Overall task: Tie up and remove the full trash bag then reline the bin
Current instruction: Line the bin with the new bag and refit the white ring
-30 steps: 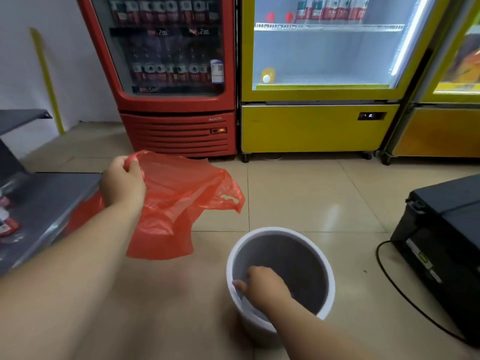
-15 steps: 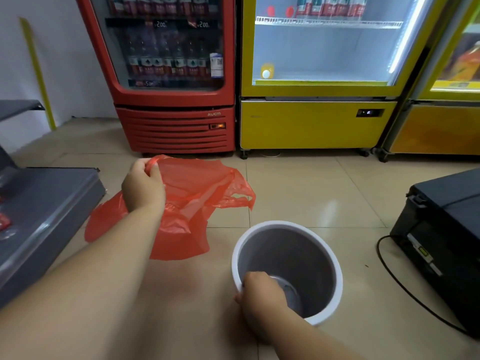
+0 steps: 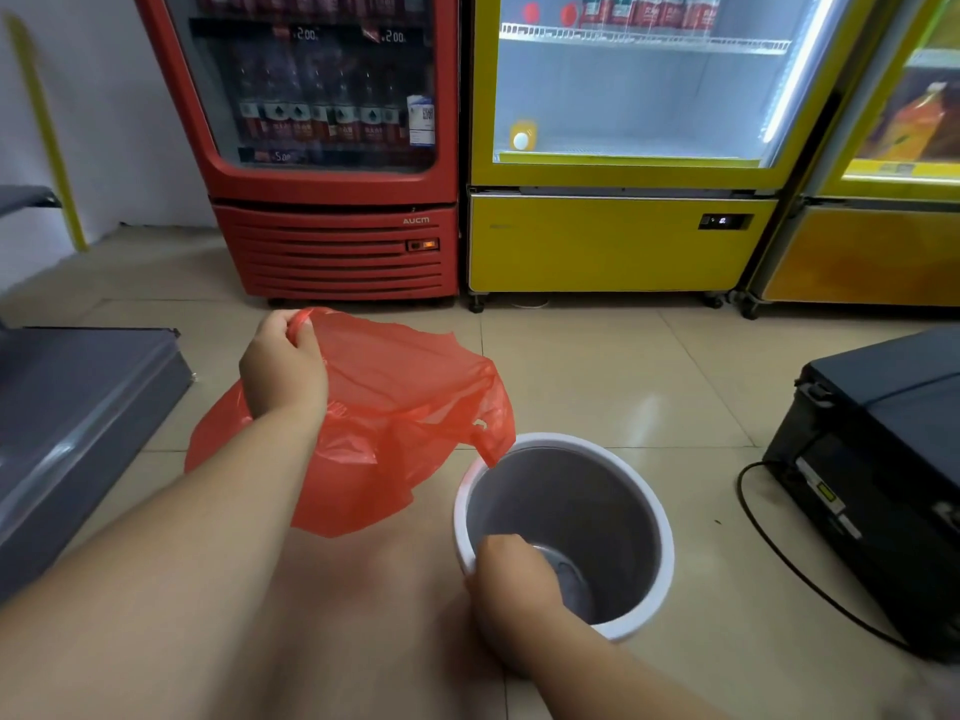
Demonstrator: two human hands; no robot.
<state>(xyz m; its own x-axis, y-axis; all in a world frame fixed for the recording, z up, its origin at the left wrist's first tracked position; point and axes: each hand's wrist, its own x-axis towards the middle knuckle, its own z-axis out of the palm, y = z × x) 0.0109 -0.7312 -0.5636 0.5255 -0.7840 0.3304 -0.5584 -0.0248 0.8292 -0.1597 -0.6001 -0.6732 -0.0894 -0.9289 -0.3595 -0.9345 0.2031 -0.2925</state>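
Note:
A round bin (image 3: 644,475) with a white rim and grey inside stands on the tiled floor, bare of any liner. My right hand (image 3: 511,574) grips its near rim, fingers curled over the edge. My left hand (image 3: 283,371) is closed on one edge of a thin red plastic bag (image 3: 395,423), held up left of the bin. The bag hangs loose and crumpled, and one of its handles droops onto the bin's far left rim.
A red drinks fridge (image 3: 332,148) and two yellow fridges (image 3: 618,241) stand along the back. A grey shelf (image 3: 67,407) juts in at the left. A black case (image 3: 883,470) with a trailing cable (image 3: 779,553) sits close on the right.
My left hand has carried the red bag rightward, toward the bin, until a handle touches the rim. My right hand slid from inside the bin to its near rim.

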